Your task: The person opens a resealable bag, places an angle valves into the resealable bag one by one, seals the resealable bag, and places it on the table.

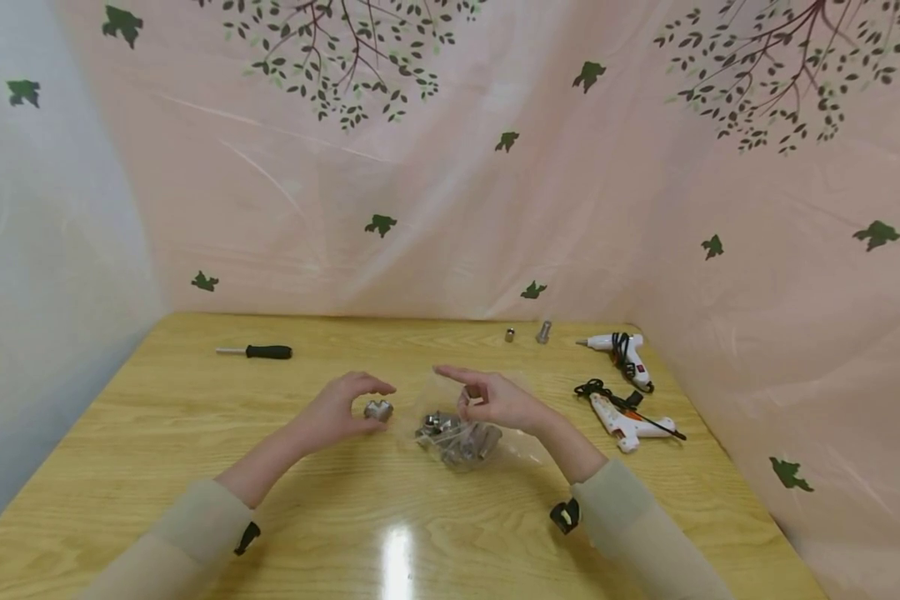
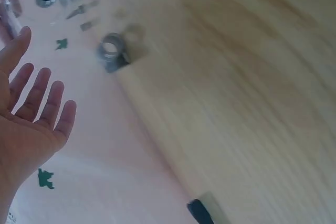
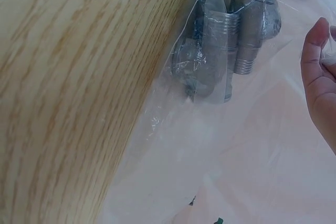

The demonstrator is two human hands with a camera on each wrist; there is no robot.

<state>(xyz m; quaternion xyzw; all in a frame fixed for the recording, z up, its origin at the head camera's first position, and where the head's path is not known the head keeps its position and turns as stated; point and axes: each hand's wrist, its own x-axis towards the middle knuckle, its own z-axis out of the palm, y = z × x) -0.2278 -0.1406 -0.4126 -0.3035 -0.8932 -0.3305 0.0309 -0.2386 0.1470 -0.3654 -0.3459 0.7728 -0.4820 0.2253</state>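
We see a pale wood-grain worktop [image 1: 195, 433] walled by pink leaf-printed sheeting [image 1: 450, 208]; no writing shows. Left hand [image 1: 341, 411] is spread beside a metal fitting [image 1: 378, 409]; right hand [image 1: 495, 400] pinches a clear bag [image 1: 457, 442].

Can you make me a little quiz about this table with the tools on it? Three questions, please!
1. How many white glue guns lie on the table?
2. True or false: the screwdriver lies inside the clear bag.
3. What lies nearest the left hand? A. a metal fitting B. a glue gun C. the screwdriver

Key: 1. two; 2. false, it lies apart at the far left; 3. A.
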